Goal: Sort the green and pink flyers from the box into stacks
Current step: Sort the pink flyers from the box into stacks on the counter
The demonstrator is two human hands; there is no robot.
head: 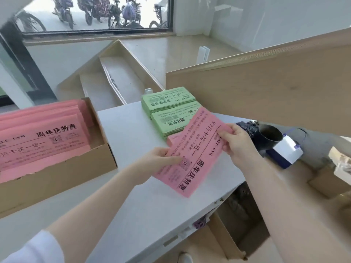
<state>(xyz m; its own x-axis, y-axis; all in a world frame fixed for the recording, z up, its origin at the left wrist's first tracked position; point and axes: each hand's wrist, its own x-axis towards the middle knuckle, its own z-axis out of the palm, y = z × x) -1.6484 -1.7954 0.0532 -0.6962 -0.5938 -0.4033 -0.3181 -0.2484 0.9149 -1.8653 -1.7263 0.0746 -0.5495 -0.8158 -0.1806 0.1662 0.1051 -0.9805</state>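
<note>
Now both hands hold a bundle of pink flyers (191,156) above the white desk (131,130).

The left hand (161,157) pinches the bundle's left long edge, thumb on the printed face, while the right hand (235,143) grips the far end with its fingers curled round it (the sheets tilt, near end lowest). Under the bundle a small pink stack (171,139) lies on the desk, only its corner showing. Just beyond, two green stacks (169,111) sit side by side, touching, against a wooden partition (266,92). At the left an open cardboard box (62,173) rests on the desk, filled with more pink flyers. To the right, past the desk's edge, lie a black roll (266,139) and a white-and-blue device (286,155).
</note>
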